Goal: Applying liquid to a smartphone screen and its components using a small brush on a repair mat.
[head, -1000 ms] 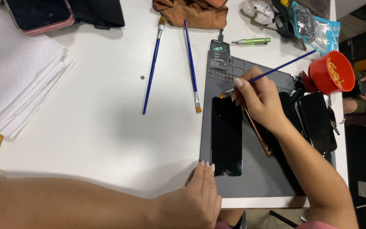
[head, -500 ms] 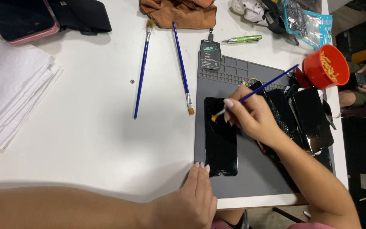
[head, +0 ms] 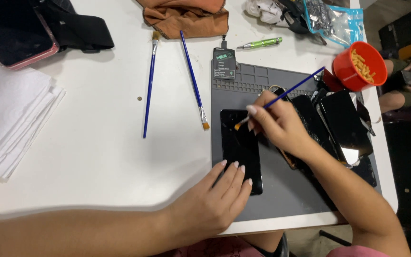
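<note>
While the left hand (head: 210, 202) lies flat with fingers spread, its fingertips pressing the lower end of the black phone (head: 241, 147), the right hand (head: 277, 124) pinches a blue-handled brush (head: 281, 97), its orange tip touching the phone's upper part. That phone lies lengthwise on the grey mat (head: 286, 190), close to the mat's left edge. Right of it, more dark phones (head: 343, 126) crowd the mat toward the table's right edge. Left of the mat, 2 spare brushes (head: 149, 81) lie on open white tabletop (head: 96, 157).
</note>
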